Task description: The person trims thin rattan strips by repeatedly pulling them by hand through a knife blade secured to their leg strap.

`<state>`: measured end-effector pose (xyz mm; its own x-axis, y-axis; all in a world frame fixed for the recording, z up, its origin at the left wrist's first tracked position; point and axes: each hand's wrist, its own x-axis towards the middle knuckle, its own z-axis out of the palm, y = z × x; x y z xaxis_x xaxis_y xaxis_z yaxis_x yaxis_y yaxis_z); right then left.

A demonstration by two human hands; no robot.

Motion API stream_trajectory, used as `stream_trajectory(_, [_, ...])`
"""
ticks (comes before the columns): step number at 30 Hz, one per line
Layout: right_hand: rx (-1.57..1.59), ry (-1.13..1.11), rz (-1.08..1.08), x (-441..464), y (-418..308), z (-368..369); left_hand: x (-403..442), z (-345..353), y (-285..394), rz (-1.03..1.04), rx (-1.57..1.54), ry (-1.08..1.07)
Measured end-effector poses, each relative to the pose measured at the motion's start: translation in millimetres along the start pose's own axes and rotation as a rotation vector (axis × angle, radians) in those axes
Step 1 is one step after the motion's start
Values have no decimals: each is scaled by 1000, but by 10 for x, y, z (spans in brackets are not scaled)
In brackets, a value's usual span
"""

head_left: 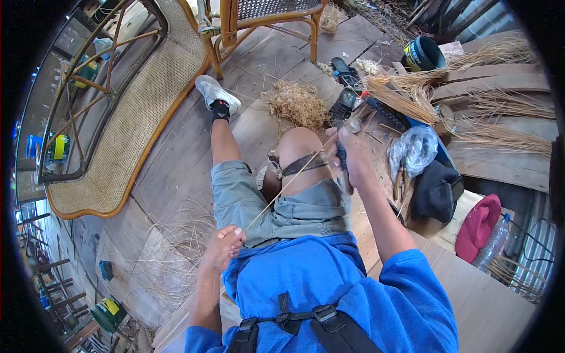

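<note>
A thin rattan strip [292, 178] runs slantwise across my lap, over the raised right thigh. Its lower end is pinched between the thumb and fingers of my left hand [225, 247], near my waist. Above the thigh, my right hand [355, 156] is closed around a dark-handled knife [341, 152]; its blade is partly hidden and blurred by motion. The strip's upper end reaches the fingers of that hand. A dark band [305, 165] is wrapped round the thigh just under the strip. A heap of curly shavings [298, 103] lies on the floor beyond the knee.
On the left rests a woven cane bench [126, 132]; a cane chair [271, 26] stands ahead. Loose rattan strands [170, 259] coil at lower left. Right of me are pliers [401, 183], a plastic bag [414, 150], a black cap [435, 191], rattan bundles [491, 135] and a green bucket [424, 54].
</note>
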<state>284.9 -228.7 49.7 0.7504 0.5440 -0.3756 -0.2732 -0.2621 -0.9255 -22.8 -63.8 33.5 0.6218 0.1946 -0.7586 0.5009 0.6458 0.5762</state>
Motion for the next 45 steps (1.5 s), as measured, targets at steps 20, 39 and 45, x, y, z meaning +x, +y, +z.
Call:
stream_trajectory(20, [-749,-17,-277,-72,591,-241,1123,1371,368,631,649,230])
stream_trajectory(39, [-1024,-42,-20,-44,502,160,-838,-91,-39,42,796,318])
stream_trajectory(45, [-728,-27,-308,36,601,14,-1512,-779,-40,276,548,1058])
